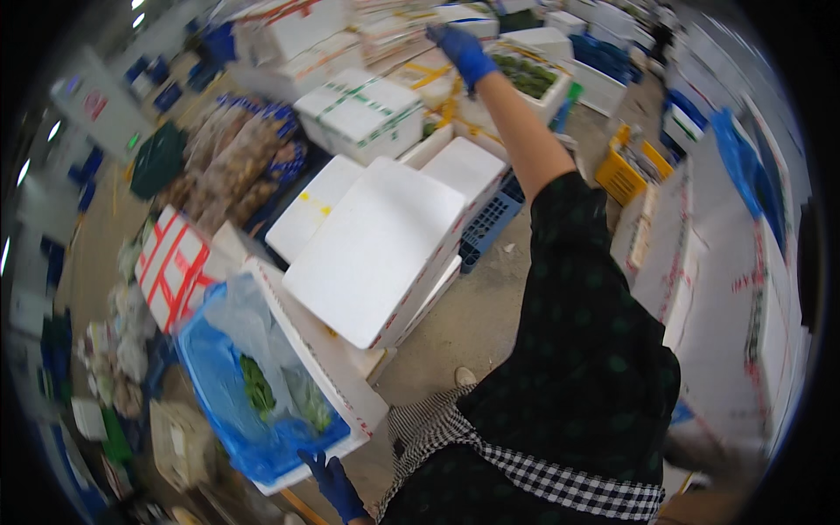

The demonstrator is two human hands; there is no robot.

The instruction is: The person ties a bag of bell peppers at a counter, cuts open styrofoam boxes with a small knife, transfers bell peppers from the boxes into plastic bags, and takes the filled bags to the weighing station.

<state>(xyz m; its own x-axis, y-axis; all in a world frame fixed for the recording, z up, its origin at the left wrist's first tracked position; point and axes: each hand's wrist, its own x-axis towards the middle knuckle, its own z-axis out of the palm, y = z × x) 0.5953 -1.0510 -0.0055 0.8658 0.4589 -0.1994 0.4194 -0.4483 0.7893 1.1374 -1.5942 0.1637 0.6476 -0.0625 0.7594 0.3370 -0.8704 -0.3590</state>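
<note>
My left hand (335, 485), in a blue glove, is at the near corner of a white foam box (315, 357), fingers apart. Whether it touches the rim cannot be made out. Blue plastic film (216, 367) lines this box. Inside lie a bunch of leafy greens (257, 387) and a clear bag of green vegetables (315, 407). My right arm reaches far forward. The blue-gloved right hand (462, 54) is over yellow-taped foam boxes (420, 75), beside an open foam box of green produce (531, 82); its grip is not clear.
White foam boxes (380, 249) are stacked before me, near a blue plastic crate (492, 223). Net sacks of brown produce (230, 164) lie to the left. Tall foam boxes (728, 315) line the right, with a yellow basket (623, 174) beyond. Farther off stands a person (663, 33).
</note>
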